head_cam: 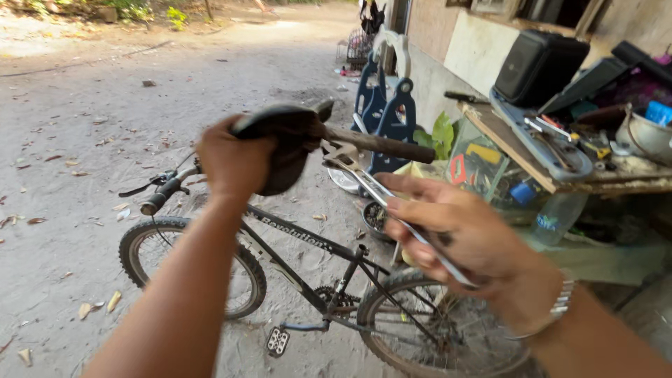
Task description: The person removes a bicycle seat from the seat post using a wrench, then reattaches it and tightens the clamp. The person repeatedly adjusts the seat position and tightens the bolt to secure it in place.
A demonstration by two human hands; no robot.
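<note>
Left hand fingers wrapped round black bicycle saddle with rusty seat post, lifted clear of black-framed bicycle for wrench access. Right hand fingers clamp silver adjustable wrench, head at saddle clamp (contact unclear). Cluttered wooden tabletop near right edge.

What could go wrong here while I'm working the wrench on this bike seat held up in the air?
The silver adjustable wrench bites only at its tip under the black bicycle saddle, so it may slip off. The left hand alone steadies the saddle by its edge, and the rusty seat post could twist free. A slip could swing the right hand toward the black bicycle below.
</note>
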